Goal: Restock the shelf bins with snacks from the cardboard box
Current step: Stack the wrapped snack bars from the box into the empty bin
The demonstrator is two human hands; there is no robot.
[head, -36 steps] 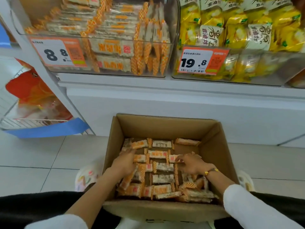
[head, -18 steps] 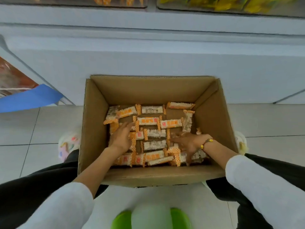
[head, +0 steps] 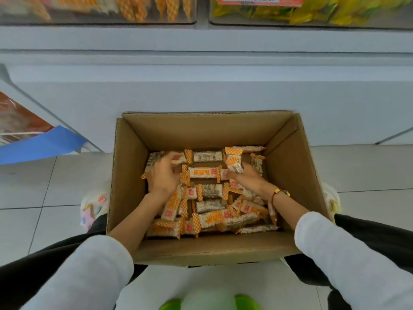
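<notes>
An open cardboard box (head: 288, 175) stands on the floor between my knees, its bottom covered with several orange-and-white snack packets (head: 209, 192). My left hand (head: 164, 177) is inside at the back left, its fingers curled round the end of a packet, though motion blur smears them. Inside at the back right, my right hand (head: 247, 179) grips a tilted, raised packet (head: 233, 163). Along the top edge, a clear shelf bin (head: 134, 10) holds the same orange-and-white packets. The bin (head: 312, 12) beside it holds yellow bags.
The white shelf base (head: 201, 86) rises right behind the box. A blue-edged wire rack (head: 38, 145) with red bags juts in at the left. A green and white object (head: 210, 303) lies at my feet on the tiled floor (head: 33, 198).
Both hands have moved from the middle of the box towards its far side. My right hand has lifted a packet off the pile. The view tilted down from the shelf.
</notes>
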